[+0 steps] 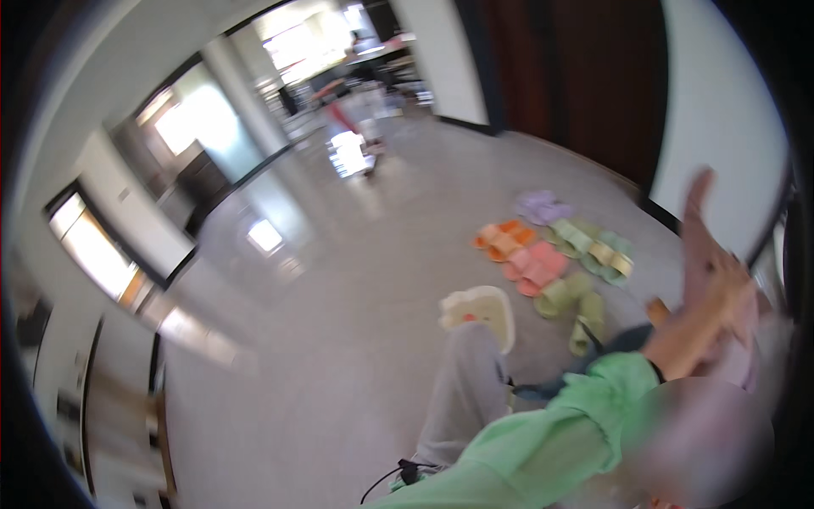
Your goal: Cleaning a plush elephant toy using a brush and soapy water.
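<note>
A green-sleeved arm crosses from the bottom centre to the right; it appears to be my left. My left hand (pixel 731 286) lies against a blurred pinkish shape (pixel 696 254) at the right edge; whether this is cloth or another person's limb is unclear, as is any grip. My right hand is out of view. Below my left hand, another person (pixel 699 439) is partly visible and heavily blurred. A grey trouser leg (pixel 464 382) stands at the lower centre. Just beyond it is a cream-coloured mat or tray (pixel 502 308) with a small red mark.
Slippers lie on the glossy floor (pixel 318 331): lilac (pixel 540 207), orange (pixel 505 238), pink (pixel 537 267) and green (pixel 563 296) ones. A dark reddish-brown door (pixel 591 83) stands at the upper right. Doorways and bright windows line the far left. A black cable (pixel 381 477) hangs near the grey leg.
</note>
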### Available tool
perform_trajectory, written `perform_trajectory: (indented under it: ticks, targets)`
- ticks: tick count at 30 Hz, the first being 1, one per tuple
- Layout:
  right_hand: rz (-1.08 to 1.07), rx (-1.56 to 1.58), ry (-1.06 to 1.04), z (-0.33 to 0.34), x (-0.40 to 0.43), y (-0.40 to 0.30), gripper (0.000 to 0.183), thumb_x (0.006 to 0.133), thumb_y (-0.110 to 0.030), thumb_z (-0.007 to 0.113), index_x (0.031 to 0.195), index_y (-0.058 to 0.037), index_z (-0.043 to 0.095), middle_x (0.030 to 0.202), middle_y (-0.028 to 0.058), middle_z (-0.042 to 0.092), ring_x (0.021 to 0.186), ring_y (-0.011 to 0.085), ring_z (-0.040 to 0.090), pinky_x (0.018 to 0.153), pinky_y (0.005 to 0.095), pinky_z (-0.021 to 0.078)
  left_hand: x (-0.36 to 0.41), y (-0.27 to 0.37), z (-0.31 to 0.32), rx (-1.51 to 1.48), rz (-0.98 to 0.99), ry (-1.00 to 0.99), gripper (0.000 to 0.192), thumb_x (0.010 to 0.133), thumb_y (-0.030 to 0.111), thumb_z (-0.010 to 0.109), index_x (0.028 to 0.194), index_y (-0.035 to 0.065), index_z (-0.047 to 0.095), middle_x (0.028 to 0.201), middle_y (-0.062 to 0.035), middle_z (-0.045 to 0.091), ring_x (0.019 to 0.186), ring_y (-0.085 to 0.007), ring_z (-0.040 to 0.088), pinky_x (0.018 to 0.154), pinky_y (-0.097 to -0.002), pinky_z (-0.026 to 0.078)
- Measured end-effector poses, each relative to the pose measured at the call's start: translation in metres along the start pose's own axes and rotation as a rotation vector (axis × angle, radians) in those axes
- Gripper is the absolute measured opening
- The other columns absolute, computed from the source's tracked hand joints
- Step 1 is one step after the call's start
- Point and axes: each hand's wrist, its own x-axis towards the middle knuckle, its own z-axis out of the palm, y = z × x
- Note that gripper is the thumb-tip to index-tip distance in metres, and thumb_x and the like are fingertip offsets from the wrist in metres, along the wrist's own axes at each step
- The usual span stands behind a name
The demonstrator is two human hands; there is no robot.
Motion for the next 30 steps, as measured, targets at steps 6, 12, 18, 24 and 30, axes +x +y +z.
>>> perform_trajectory:
  ticks: [6,12,18,24,30]
  targets:
    - [-0.008,0.079,0.084,0.008,-0.075,-0.048,0.022,0.087,-0.02,0.051,0.101,-0.0049,0.058,0.083,-0.0008,0.057,0.073,0.008,0.054,0.064,0.0226,0.0447,0.03,-0.001,0.031,-0.239,0.333,0.154,0.084,0.046,0.061,0.071,0.109,0.0078,0.056,0.109,-0.0191,0.056,0.104,-0.0345,0.051,0.091,-0.0466,0.036]
    - [-0.057,-0.035,0.289,-0.002,-0.108,-0.074,0.017,0.085,-0.017,0.053,0.095,-0.0039,0.056,0.075,-0.0015,0.053,0.066,0.0073,0.05,0.057,0.023,0.0412,0.058,0.021,0.021,-0.132,0.282,-0.138,0.087,0.048,0.069,0.065,0.114,0.0141,0.053,0.112,-0.0189,0.051,0.107,-0.0345,0.048,0.089,-0.0472,0.038]
    - [-0.252,0.045,0.359,0.055,-0.118,-0.124,0.032,0.085,-0.014,0.055,0.115,-0.0034,0.05,0.085,0.0035,0.061,0.072,0.0078,0.055,0.061,0.0234,0.045,0.061,0.02,0.005,-0.141,0.309,-0.099,0.087,0.052,0.064,0.066,0.121,0.0134,0.049,0.111,-0.0181,0.051,0.105,-0.0328,0.05,0.088,-0.0394,0.041]
    - [-0.491,-0.048,0.442,0.142,-0.091,-0.233,0.035,0.083,-0.015,0.054,0.117,-0.0092,0.051,0.076,0.0125,0.064,0.068,0.0145,0.061,0.059,0.0282,0.0479,0.06,0.028,0.011,-0.216,0.363,-0.149,0.08,0.056,0.056,0.07,0.12,0.0116,0.049,0.116,-0.0169,0.049,0.109,-0.0304,0.048,0.09,-0.0381,0.04]
    - [-0.673,-0.158,0.54,0.214,-0.075,-0.325,0.029,0.079,-0.018,0.051,0.107,-0.0099,0.053,0.074,0.017,0.062,0.069,0.0346,0.061,0.062,0.0441,0.0478,0.065,0.022,-0.002,-0.22,0.335,-0.27,0.073,0.061,0.05,0.07,0.118,0.01,0.051,0.116,-0.0165,0.05,0.109,-0.0282,0.049,0.091,-0.0358,0.039]
